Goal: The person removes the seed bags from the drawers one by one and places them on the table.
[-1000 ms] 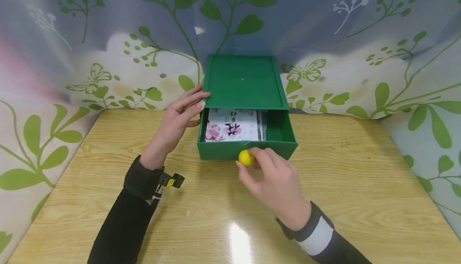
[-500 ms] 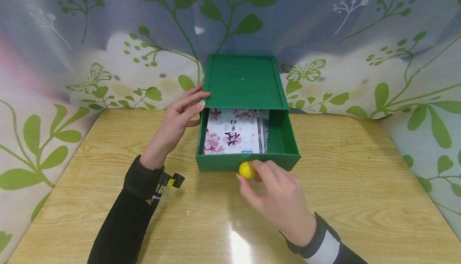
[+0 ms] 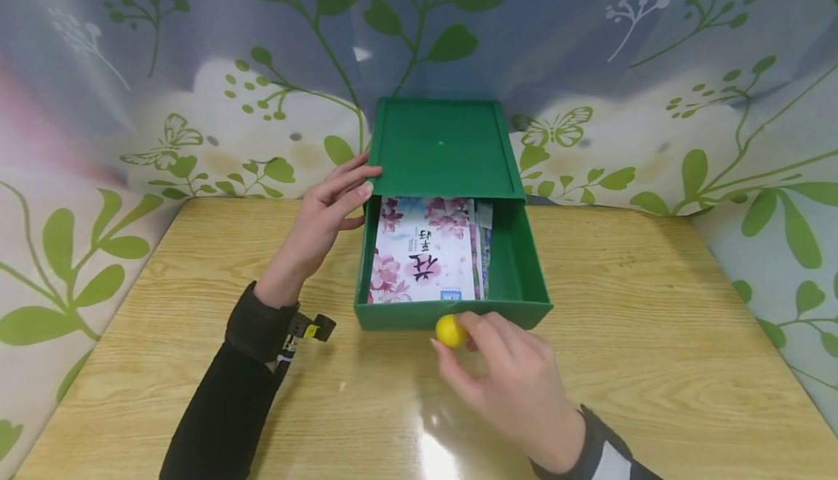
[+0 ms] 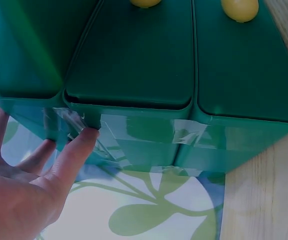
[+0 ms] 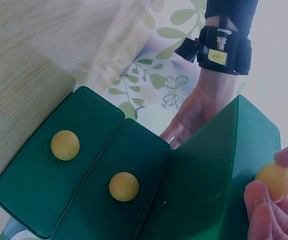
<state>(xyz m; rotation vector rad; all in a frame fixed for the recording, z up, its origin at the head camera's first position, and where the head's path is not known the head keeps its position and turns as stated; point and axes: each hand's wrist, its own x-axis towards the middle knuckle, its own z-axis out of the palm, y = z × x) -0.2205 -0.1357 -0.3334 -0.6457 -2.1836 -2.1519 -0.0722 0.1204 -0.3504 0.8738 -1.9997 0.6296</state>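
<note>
A green drawer box [image 3: 440, 147] stands at the table's back edge, and its top drawer [image 3: 520, 276] is pulled out toward me. My right hand [image 3: 507, 378] pinches the drawer's yellow knob [image 3: 449, 330], also seen in the right wrist view [image 5: 273, 181]. Inside the drawer lies a pink flowered packet [image 3: 422, 251] with dark lettering. My left hand [image 3: 324, 211] presses against the box's left side, fingers fairly straight; in the left wrist view the thumb [image 4: 76, 150] touches the box's taped edge [image 4: 134, 135].
Two lower drawers with yellow knobs [image 5: 65, 145] [image 5: 123, 186] are closed. The wooden table [image 3: 655, 320] is walled by a leaf-print curtain [image 3: 655, 102] at the back and both sides.
My right hand has pulled the drawer further out toward me by its knob, uncovering more of the flowered packet. The left hand has stayed in place.
</note>
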